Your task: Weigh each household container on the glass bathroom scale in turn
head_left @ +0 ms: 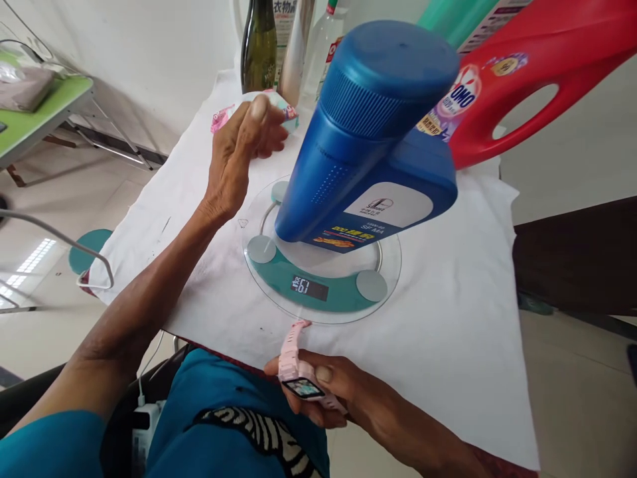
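My right hand grips a pink smartwatch at the near edge of the table, its screen facing up and its strap pointing toward the scale. In front of it lies a round glass weighing scale with a green band and a lit digital display. On the scale stands a large blue bottle with a ribbed cap. My left hand is raised to the left of the bottle, apart from it, with loosely bent fingers and nothing in them. Behind that hand a pink and white packet is partly hidden.
A red detergent jug stands at the back right, behind the blue bottle. Dark green and clear bottles stand at the back. White cloth covers the table. Off to the left are a green table and a stool.
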A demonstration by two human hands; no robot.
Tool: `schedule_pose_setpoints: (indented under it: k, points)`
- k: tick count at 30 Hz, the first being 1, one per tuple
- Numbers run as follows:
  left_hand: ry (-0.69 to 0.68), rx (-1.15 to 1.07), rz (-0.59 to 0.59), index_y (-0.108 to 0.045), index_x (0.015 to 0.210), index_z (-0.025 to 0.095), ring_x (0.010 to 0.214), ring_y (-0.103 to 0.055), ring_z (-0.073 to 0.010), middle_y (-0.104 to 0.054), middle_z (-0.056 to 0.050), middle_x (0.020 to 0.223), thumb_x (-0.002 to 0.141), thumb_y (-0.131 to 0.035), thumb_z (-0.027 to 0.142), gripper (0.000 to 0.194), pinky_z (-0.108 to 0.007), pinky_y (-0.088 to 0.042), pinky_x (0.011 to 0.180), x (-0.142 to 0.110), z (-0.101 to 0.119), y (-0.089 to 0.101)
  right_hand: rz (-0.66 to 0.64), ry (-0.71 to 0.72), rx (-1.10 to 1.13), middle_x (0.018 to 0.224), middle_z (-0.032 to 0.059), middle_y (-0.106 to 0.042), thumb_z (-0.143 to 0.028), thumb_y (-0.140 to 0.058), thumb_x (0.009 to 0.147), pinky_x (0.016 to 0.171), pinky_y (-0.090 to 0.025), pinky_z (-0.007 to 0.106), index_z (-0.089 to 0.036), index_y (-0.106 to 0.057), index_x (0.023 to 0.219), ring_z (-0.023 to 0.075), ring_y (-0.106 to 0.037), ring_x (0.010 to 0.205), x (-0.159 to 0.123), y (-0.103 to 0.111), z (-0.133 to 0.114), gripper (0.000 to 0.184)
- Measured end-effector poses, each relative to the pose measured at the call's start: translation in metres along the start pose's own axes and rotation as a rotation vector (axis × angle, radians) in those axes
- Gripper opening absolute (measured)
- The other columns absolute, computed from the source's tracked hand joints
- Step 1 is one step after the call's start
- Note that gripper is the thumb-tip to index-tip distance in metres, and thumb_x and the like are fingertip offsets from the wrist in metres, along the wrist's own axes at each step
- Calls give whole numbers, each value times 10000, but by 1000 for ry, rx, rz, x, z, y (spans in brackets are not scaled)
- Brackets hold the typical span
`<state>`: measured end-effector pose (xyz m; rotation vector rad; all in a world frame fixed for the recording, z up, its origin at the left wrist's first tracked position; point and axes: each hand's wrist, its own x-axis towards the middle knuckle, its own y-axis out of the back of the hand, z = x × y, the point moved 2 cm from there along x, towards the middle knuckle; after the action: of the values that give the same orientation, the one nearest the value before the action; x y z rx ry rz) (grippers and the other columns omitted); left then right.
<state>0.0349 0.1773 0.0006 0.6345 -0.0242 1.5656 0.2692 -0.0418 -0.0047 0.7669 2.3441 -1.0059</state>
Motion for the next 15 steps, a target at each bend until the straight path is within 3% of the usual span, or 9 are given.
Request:
schedule_pose_setpoints:
  k: [4, 7, 9, 12, 15]
  points:
    - [46, 129, 17, -682, 1458, 479, 1112, -767, -366, -837, -60, 1099, 951, -191, 946, 847, -665, -609, 986, -4, -25, -1, -95, 24, -41, 1028, 44, -581, -744, -480, 1077, 717, -318, 282, -183, -758, 1328, 122, -456, 825, 17, -5, -8, 675]
    - [19, 229, -44, -667, 1474, 503, 1112, -768, -359, -830, -49, 1024, 934, -387, 931, 743, -621, -630, 933, -5, -33, -3, -155, 43, -54, 995, 29, -553, -738, -477, 1080, 691, -313, 269, -181, -757, 1319, 110, -419, 791, 21, -5, -9, 667]
    - [18, 198, -44, -711, 1399, 504, 1072, -771, -354, -827, -43, 994, 920, -486, 915, 670, -593, -639, 877, -4, -38, -4, -159, 38, -99, 1006, 38, -576, -753, -445, 1086, 710, -376, 271, -198, -758, 1346, 122, -443, 800, 18, -3, -9, 688]
    - [30, 9, 57, -796, 1177, 424, 953, -779, -324, -821, -56, 951, 900, -560, 922, 616, -515, -637, 788, -2, -47, -4, -81, -4, -275, 1271, 104, -676, -759, -431, 1091, 935, -544, 342, -253, -681, 1520, 204, -626, 1053, 7, -4, -12, 709]
    - [61, -173, 137, -803, 962, 347, 838, -769, -275, -812, -66, 903, 924, -556, 924, 629, -441, -619, 734, -2, -53, -5, 6, 36, -487, 1533, 103, -653, -687, -490, 1102, 1174, -519, 412, -299, -639, 1565, 280, -617, 1391, 1, -14, -25, 622]
